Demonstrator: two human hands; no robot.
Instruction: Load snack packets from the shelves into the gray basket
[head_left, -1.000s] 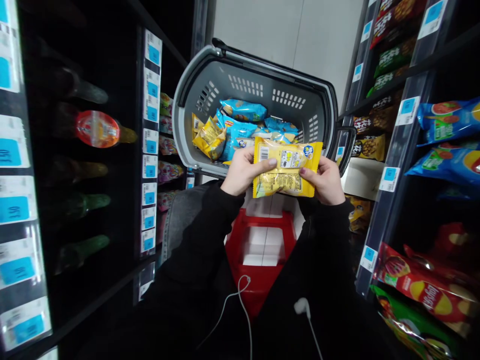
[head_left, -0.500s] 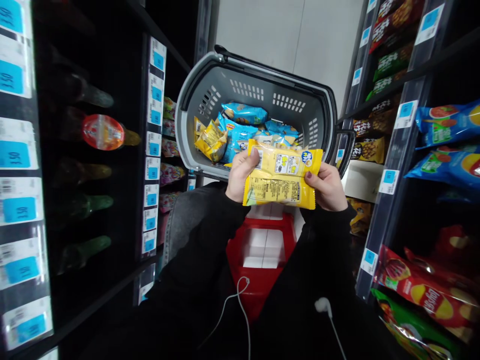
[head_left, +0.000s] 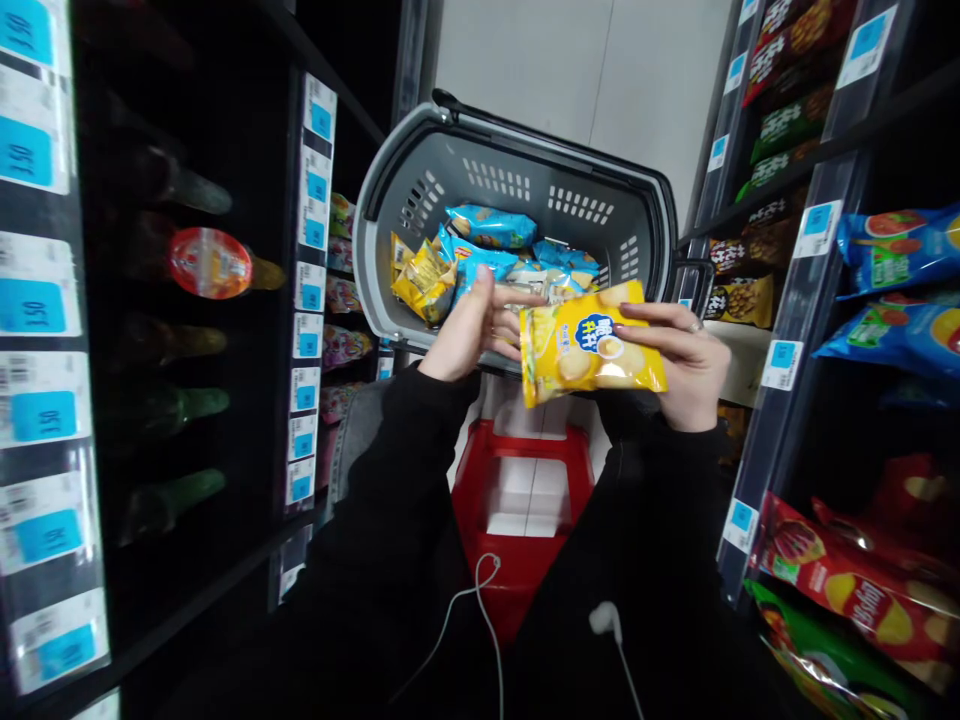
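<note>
My right hand grips a yellow chip bag by its right side, printed front facing me. My left hand is off the bag, just to its left, fingers spread and stretched toward it. Both hands hover at the near rim of a grey shopping basket that holds several blue and yellow snack bags. Black sleeves cover both arms.
A red stool stands below the basket. Dark shelves with bottles and blue price tags line the left. Shelves of chip bags line the right. White earphone cables hang over my dark clothes.
The yellow bag has been flipped from its back label side to its front. My left hand has let go of it and opened; my right hand keeps hold and has shifted slightly right.
</note>
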